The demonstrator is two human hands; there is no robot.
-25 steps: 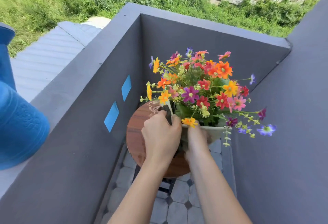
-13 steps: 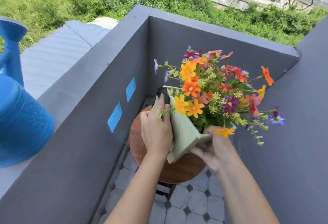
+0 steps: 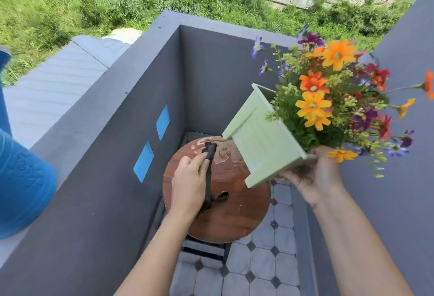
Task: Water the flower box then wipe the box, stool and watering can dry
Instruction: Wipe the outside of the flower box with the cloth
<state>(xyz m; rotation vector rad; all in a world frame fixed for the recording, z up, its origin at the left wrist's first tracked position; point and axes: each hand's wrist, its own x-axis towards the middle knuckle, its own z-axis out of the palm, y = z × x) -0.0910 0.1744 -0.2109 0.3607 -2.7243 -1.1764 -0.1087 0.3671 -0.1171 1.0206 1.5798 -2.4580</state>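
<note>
right hand (image 3: 314, 178) lifts flower box (image 3: 263, 141) off stool (image 3: 234, 213).

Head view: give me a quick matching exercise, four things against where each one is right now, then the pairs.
Things:
1. flower box
2. dark cloth
3. watering can
4. stool

Places:
A. on top of the grey wall ledge, far left
B. lifted and tilted, gripped from below by the right hand
C. on the tiled floor in the corner, seat wet
D. on the stool seat, under the left hand

Pairs: 1-B, 2-D, 3-A, 4-C
</note>
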